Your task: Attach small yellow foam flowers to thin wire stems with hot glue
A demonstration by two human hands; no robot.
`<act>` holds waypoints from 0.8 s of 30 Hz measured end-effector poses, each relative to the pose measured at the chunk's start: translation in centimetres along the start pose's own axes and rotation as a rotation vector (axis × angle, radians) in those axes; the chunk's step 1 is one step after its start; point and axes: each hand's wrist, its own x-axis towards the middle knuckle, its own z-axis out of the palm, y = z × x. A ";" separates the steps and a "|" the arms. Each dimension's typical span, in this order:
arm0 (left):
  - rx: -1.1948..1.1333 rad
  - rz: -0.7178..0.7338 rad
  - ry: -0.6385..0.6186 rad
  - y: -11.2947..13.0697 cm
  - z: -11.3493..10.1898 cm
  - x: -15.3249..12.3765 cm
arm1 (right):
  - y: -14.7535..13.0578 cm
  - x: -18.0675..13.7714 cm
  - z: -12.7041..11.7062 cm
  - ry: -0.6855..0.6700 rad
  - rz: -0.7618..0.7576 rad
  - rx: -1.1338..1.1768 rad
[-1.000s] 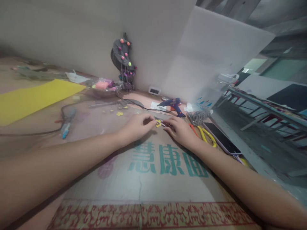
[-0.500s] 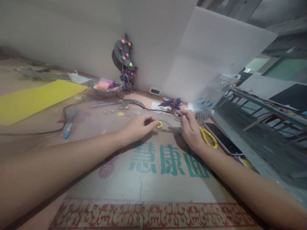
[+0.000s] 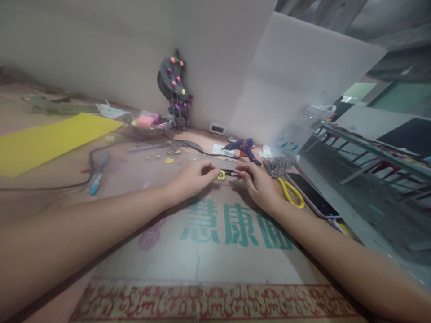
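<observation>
The left hand's (image 3: 194, 180) thumb and finger pinch the edge of a small yellow flower (image 3: 221, 175), which sits just off their tips, between the hands and nearer the left. The right hand (image 3: 261, 185) pinches the end of a slim dark piece (image 3: 230, 173) (tool or clip, too small to tell), its long axis running sideways from the right fingers towards the flower; whether they touch is unclear. Beyond the right hand lies a glue gun (image 3: 242, 146); a phone (image 3: 313, 197) rests farther right on the table (image 3: 215, 269).
</observation>
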 end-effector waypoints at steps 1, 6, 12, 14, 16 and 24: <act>0.002 -0.003 0.003 0.0 0.0 0.0 | 0.0 0.0 0.0 -0.018 -0.024 -0.008; 0.018 -0.005 0.037 0.0 -0.1 0.0 | -0.1 0.2 0.1 -0.011 -0.089 -0.065; 0.010 0.002 0.043 0.0 -0.1 0.1 | 0.0 0.3 -0.1 0.038 0.038 0.020; 0.007 0.008 0.027 0.1 -0.1 0.1 | 0.0 0.2 -0.2 0.035 -0.029 0.046; 0.007 0.013 0.020 0.2 -0.1 0.1 | -0.1 0.1 -0.2 0.023 -0.106 0.037; 0.016 0.015 0.011 0.1 -0.1 0.0 | -0.3 0.2 -0.1 0.008 -0.139 -0.031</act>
